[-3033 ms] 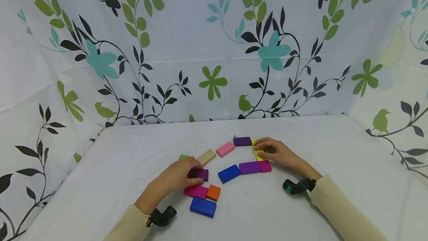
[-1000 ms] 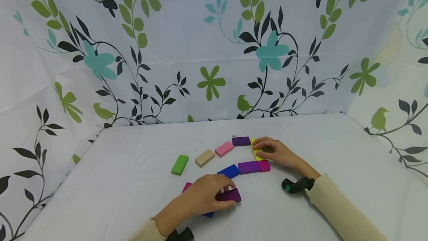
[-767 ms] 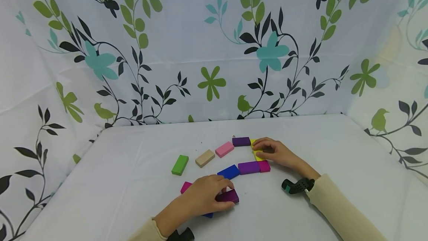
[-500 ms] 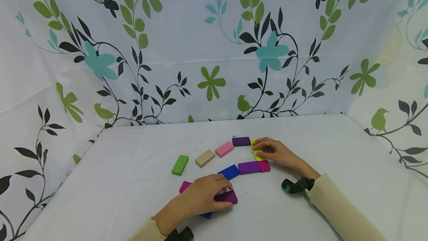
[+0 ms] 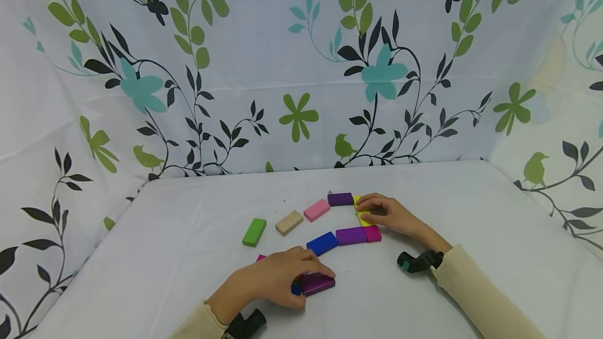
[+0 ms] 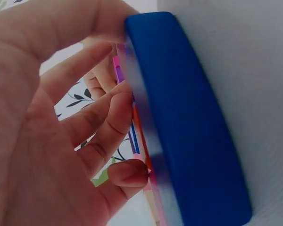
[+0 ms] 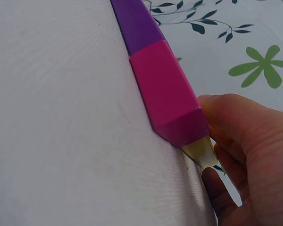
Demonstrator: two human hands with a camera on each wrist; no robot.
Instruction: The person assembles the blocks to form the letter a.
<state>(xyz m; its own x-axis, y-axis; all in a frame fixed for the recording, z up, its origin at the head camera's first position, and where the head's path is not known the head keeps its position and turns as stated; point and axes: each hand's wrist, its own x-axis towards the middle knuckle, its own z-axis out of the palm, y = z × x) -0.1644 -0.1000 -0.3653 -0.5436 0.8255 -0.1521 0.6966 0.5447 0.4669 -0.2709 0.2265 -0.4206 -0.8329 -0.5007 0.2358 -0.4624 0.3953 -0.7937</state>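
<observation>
My left hand bends over a dark purple block, index finger at its far right corner and thumb by its near left corner. Just left of it, largely under the hand, a blue block peeks out; that block fills the middle of the left wrist view near the thumb. An orange block shows behind it. Over at the right, my right hand holds a yellow block between bent fingers and thumb. The yellow block abuts a magenta block in the right wrist view.
A curved row holds green, tan, pink and violet blocks. Nearer lie a blue block and a purple block. A white cloth covers the table; a patterned curtain hangs behind.
My left hand has carried the dark purple block right and nearer, beside the blue block, uncovering the green block. Lately its thumb shifted left and nearer. My right hand stays on the yellow block.
</observation>
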